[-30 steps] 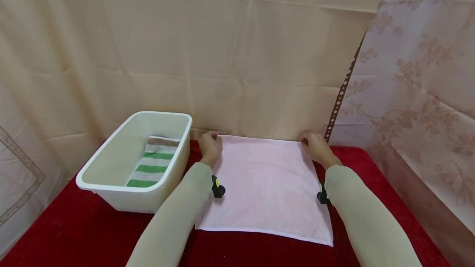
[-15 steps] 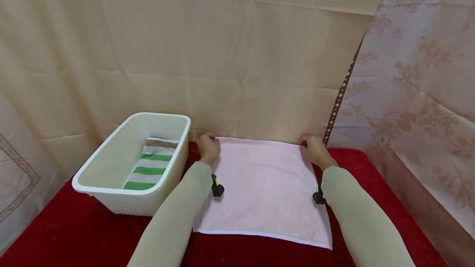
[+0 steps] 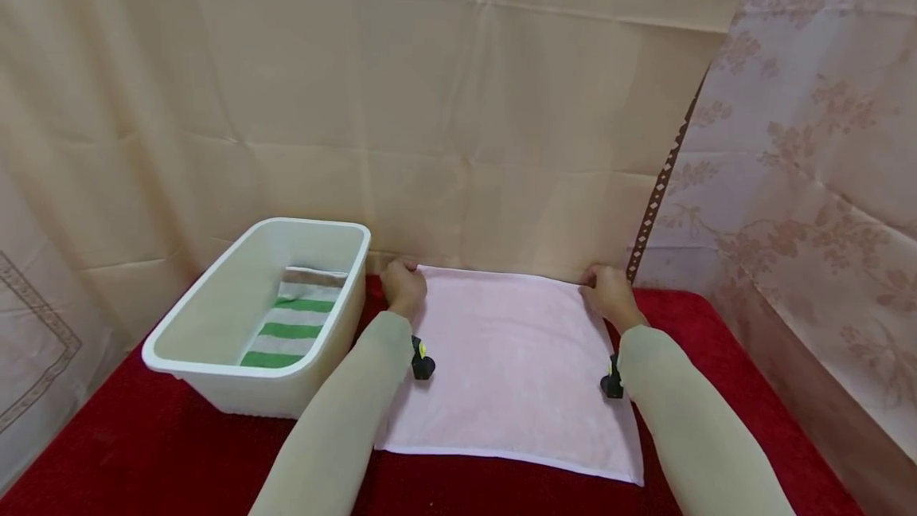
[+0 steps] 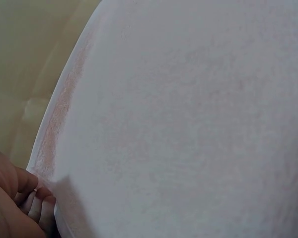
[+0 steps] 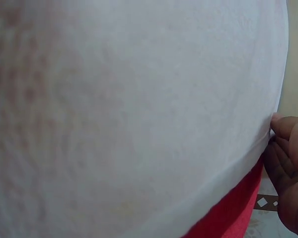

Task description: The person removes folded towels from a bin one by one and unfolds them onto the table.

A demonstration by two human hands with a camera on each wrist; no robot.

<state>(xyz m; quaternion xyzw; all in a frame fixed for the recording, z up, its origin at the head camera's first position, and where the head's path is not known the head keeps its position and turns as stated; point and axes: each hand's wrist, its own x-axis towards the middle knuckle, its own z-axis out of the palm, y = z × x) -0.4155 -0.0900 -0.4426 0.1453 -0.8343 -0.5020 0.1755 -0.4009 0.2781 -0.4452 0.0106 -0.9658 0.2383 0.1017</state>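
Observation:
A pale pink towel (image 3: 509, 373) with a white hem lies spread over the red table cover, its far edge between my two hands. My left hand (image 3: 404, 287) pinches the far left corner; in the left wrist view the thumb and curled fingers (image 4: 39, 201) close on that corner. At the far right corner my right hand (image 3: 607, 293) holds the towel, and the right wrist view shows the thumb and fingertips (image 5: 279, 130) pinching its edge. Most of the towel's surface fills both wrist views.
Left of my left arm stands a white plastic tub (image 3: 215, 369), with a green, white and brown striped cloth (image 3: 294, 329) inside. The red table cover (image 3: 179, 460) extends around the towel. A beige curtain (image 3: 430, 102) hangs behind, and a floral curtain (image 3: 824, 142) at the right.
Both hands keep their hold on the far corners. The towel lies almost as before; the view has shifted slightly.

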